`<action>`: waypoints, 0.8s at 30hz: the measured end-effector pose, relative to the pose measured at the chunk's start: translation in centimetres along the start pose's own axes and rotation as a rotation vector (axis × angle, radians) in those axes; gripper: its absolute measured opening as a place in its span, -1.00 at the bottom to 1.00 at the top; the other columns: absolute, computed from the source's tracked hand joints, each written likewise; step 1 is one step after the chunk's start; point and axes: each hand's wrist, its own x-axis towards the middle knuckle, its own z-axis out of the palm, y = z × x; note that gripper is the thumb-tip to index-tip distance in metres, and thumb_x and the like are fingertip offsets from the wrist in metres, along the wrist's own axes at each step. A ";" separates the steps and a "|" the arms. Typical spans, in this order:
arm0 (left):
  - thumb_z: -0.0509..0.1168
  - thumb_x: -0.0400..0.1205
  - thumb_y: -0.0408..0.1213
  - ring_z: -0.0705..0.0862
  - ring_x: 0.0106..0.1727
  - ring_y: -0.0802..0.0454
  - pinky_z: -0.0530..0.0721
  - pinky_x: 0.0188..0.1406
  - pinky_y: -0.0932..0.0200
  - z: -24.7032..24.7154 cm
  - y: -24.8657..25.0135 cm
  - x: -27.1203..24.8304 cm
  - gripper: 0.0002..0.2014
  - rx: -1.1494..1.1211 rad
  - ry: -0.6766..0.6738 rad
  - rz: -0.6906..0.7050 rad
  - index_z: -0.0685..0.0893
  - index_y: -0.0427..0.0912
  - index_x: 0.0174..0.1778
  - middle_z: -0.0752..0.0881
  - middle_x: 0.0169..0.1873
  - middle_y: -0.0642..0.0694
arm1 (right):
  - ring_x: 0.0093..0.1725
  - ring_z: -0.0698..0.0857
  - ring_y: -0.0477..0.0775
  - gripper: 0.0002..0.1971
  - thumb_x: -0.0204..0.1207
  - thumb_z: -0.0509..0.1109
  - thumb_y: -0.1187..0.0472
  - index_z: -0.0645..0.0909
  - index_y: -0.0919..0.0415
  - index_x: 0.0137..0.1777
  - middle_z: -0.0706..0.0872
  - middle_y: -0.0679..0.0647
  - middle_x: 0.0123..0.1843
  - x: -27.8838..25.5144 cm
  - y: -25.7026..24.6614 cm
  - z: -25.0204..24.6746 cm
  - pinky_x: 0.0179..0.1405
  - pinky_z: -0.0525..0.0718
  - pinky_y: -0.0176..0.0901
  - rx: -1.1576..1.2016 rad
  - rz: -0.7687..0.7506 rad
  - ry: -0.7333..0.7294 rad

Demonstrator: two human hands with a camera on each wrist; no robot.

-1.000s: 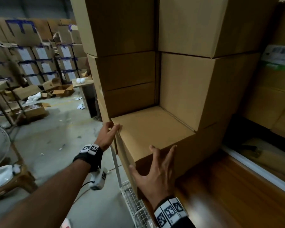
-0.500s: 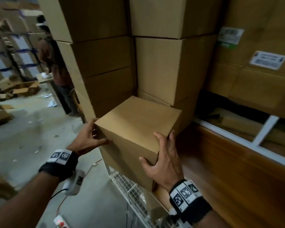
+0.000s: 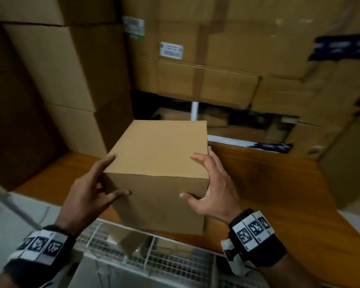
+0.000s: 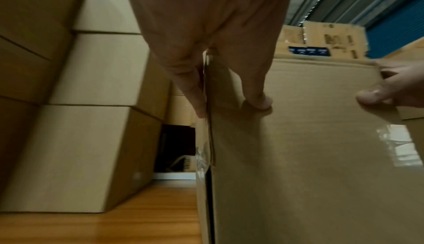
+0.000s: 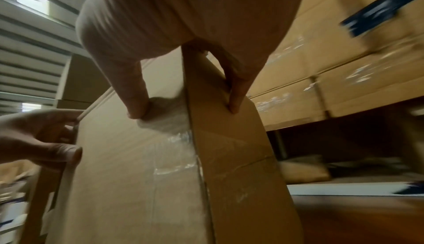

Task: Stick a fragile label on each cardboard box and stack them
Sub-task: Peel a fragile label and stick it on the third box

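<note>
**Box pulled clear of the stack, held over the counter edge**

Change since the earlier frames: a second ago the cardboard box sat in the stack of boxes, with both hands against its near corner. Half a second ago it was coming out, turned corner-on. It now stands square to the wearer and apart from the stack, which lies to the left. A person seen by the stack half a second ago is out of view.

Position: the box is upright over the near edge of the wooden counter, above a white wire rack. Whether its base touches the counter cannot be told.

Grip: the left hand clamps the box's near left edge, thumb on the front face and fingers along the left side. The right hand clamps the near right edge, thumb on the front and fingers on the right side. Clear tape crosses the front face beneath the right thumb.

Larger taped cartons fill the background behind the counter.
</note>
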 end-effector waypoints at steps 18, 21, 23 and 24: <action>0.53 0.36 0.12 0.67 0.21 0.02 0.83 -0.01 0.07 26.3 20.7 0.9 -0.09 0.041 -0.205 0.239 0.34 0.15 0.65 0.51 0.50 0.06 | 0.81 0.12 -0.13 -0.05 0.30 0.71 -0.02 0.34 -0.14 0.69 0.23 0.06 0.81 -17.1 20.0 -22.9 0.65 0.28 -0.23 0.022 0.231 0.192; 0.52 0.36 0.11 0.65 0.22 0.03 0.74 -0.03 0.24 28.4 23.1 0.8 -0.08 0.061 -0.200 0.230 0.33 0.10 0.66 0.48 0.52 -0.03 | 0.80 0.18 -0.07 -0.05 0.31 0.70 -0.02 0.33 -0.17 0.69 0.17 0.05 0.84 -18.2 21.9 -24.5 0.63 0.30 -0.22 0.027 0.241 0.208; 0.51 0.36 0.10 0.63 0.23 0.05 0.72 -0.03 0.30 29.3 24.6 0.7 -0.11 0.062 -0.211 0.220 0.33 0.14 0.64 0.47 0.54 -0.04 | 0.78 0.22 -0.04 -0.05 0.31 0.69 -0.03 0.33 -0.19 0.70 0.13 0.01 0.85 -18.8 22.8 -25.4 0.57 0.29 -0.31 0.008 0.257 0.211; 0.51 0.37 0.11 0.62 0.25 0.06 0.75 0.01 0.25 29.6 25.2 0.6 -0.12 0.045 -0.215 0.213 0.32 0.19 0.62 0.46 0.54 -0.03 | 0.77 0.24 -0.02 -0.05 0.31 0.69 -0.04 0.33 -0.20 0.70 0.11 -0.01 0.85 -19.1 23.2 -25.8 0.56 0.30 -0.31 0.001 0.264 0.209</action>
